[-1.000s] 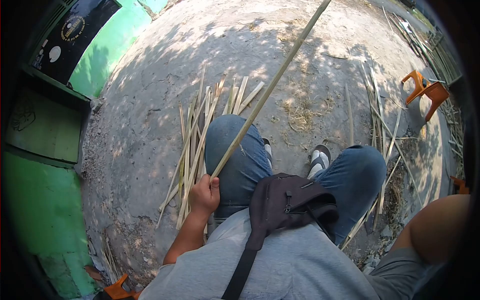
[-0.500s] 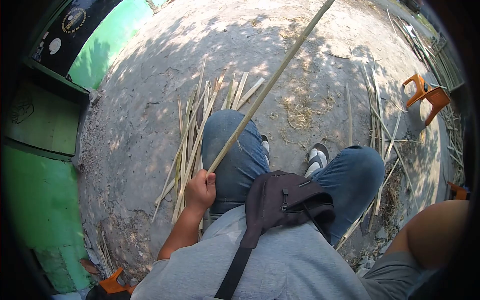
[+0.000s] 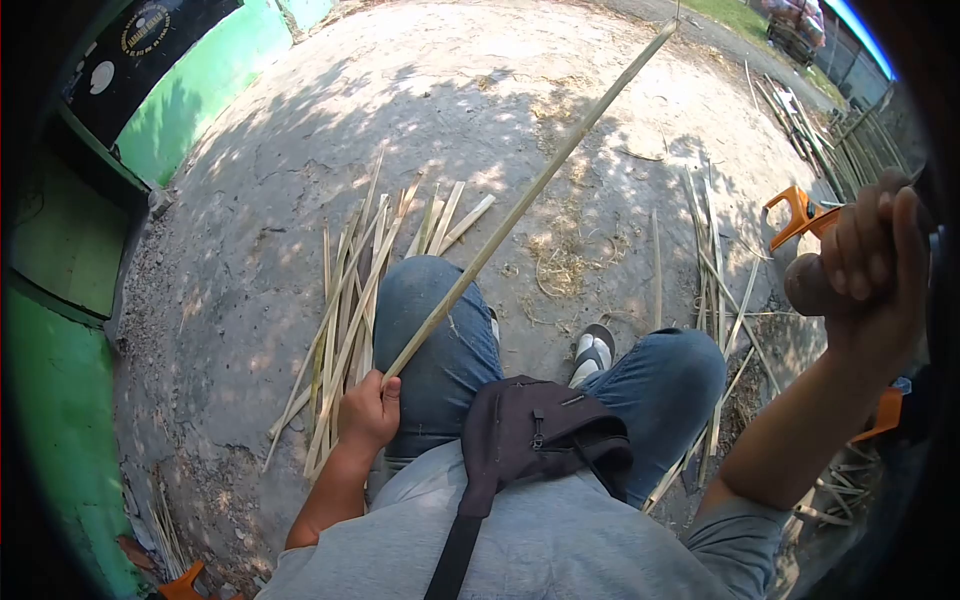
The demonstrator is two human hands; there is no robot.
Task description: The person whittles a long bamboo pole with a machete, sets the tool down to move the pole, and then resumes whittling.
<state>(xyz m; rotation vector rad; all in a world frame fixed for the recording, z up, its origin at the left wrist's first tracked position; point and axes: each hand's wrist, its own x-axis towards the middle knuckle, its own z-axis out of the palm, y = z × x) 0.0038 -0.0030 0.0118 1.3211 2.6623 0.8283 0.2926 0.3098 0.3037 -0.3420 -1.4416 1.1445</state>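
Note:
My left hand (image 3: 369,410) is closed round the lower end of a long bamboo strip (image 3: 532,195), beside my left knee. The strip slants across that thigh and rises up and to the right, its far end near the top of the view. Raised at the right edge is my right hand (image 3: 872,265), its fingers curled into a fist. A brownish rounded end, perhaps of a handle, sticks out from it; the rest is hidden by the fingers and the dark rim. Several split bamboo strips (image 3: 345,310) lie in a loose pile left of my left leg.
More bamboo strips (image 3: 715,270) lie on the ground right of my right leg. Orange plastic stools (image 3: 797,218) stand beyond them. Pale shavings (image 3: 562,270) are scattered ahead of my feet. A green wall (image 3: 60,410) runs along the left, and poles (image 3: 815,140) are stacked at the far right.
My right arm has swung up, bringing the fist into view at the right. The view has shifted, while my left hand keeps its hold on the bamboo strip.

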